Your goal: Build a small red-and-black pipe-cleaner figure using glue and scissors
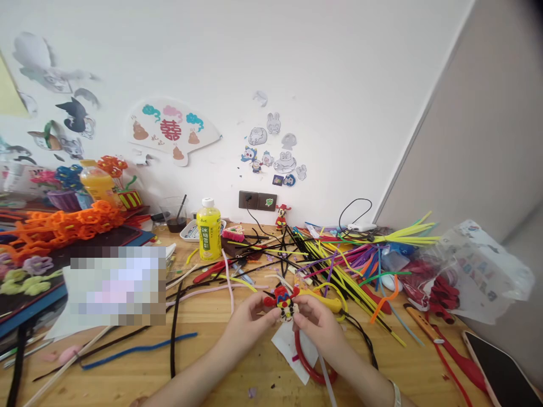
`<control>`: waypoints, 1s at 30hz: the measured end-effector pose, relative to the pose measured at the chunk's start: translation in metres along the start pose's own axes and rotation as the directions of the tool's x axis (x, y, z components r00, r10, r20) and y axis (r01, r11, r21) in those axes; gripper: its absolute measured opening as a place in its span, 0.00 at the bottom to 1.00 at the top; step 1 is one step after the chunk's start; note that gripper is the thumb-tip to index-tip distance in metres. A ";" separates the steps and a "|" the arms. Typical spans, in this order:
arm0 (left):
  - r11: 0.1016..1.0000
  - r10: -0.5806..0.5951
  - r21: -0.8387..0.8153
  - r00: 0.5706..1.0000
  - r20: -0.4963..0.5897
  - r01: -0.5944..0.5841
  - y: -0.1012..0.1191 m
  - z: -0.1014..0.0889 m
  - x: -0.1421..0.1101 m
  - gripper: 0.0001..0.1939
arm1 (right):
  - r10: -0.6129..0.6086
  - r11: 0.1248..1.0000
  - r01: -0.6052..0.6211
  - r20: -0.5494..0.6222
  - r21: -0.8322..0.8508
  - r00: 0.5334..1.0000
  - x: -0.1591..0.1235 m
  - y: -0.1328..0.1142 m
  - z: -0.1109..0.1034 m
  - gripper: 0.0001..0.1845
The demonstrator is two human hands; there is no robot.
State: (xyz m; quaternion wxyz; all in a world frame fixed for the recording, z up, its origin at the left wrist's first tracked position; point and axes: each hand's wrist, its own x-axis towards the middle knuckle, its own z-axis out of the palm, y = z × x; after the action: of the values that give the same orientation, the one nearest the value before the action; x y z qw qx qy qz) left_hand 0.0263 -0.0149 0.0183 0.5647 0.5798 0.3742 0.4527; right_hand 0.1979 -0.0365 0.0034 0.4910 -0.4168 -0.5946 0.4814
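Note:
In the head view both hands hold a small figure (282, 298) with a red winged hat, a blue and yellow middle and a pale lower part. It looks made of fuzzy craft stems. My left hand (257, 319) pinches it from the left, thumb in front. From the other side my right hand (319, 322) grips it with thumb and fingers. Some of the figure is hidden by the fingertips. Below the hands lie a white paper piece (283, 346) and a red curved loop (306, 368), partly covered by my right forearm. A yellow tool (328, 301) with a dark cable lies just behind my right hand.
Loose craft stems (335, 282) cover the table's middle and right. A similar red-hatted figure (282, 217) stands by the wall. A yellow drink bottle (209, 230) and a cup (175, 215) stand back left. Orange fuzzy flowers (63, 229) lie left; a phone (500, 367) rests front right.

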 end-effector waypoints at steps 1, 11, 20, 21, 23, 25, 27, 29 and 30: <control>1.000 0.002 -0.019 1.000 -0.002 -0.002 -0.002 0.001 0.000 0.17 | 0.006 1.000 -0.006 0.007 -0.011 1.000 0.000 0.000 0.000 0.16; 0.983 -0.085 -0.157 0.994 0.062 0.094 -0.004 0.007 -0.002 0.24 | -0.330 0.821 0.262 -0.047 -0.507 0.943 -0.007 -0.001 -0.003 0.12; 0.996 -0.055 -0.065 0.996 0.071 0.060 -0.008 0.011 -0.006 0.19 | -0.473 0.696 0.388 0.021 -0.604 0.881 -0.010 -0.006 0.005 0.05; 0.996 -0.057 -0.062 0.996 0.068 0.061 -0.008 0.011 -0.006 0.19 | -0.477 0.691 0.387 0.017 -0.610 0.879 -0.011 -0.006 0.005 0.06; 0.995 -0.063 -0.068 0.995 0.075 0.068 -0.008 0.011 -0.005 0.19 | -0.478 0.706 0.364 -0.029 -0.607 0.878 -0.011 -0.010 0.004 0.07; 0.991 -0.086 -0.091 0.993 0.081 0.093 -0.008 0.010 -0.005 0.19 | -0.475 0.758 0.310 -0.161 -0.574 0.865 -0.009 -0.015 -0.004 0.08; 0.985 -0.116 -0.119 0.990 0.083 0.125 -0.009 0.009 -0.004 0.21 | -0.442 0.839 0.232 -0.370 -0.492 0.817 -0.005 -0.019 -0.019 0.09; 0.979 -0.135 -0.143 0.988 0.080 0.145 -0.009 0.008 -0.004 0.23 | -0.354 0.924 0.177 -0.585 -0.339 0.730 0.002 -0.022 -0.040 0.09; 0.977 -0.139 -0.149 0.987 0.081 0.150 -0.008 0.007 -0.004 0.23 | -0.328 0.944 0.222 -0.662 -0.242 0.674 0.006 -0.022 -0.051 0.11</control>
State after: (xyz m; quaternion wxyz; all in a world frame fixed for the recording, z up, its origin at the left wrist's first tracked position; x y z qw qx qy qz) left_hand 0.0329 -0.0200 0.0100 0.6521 0.5210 0.3592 0.4175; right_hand 0.2466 -0.0267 0.0289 0.7135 -0.5055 -0.4556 0.1669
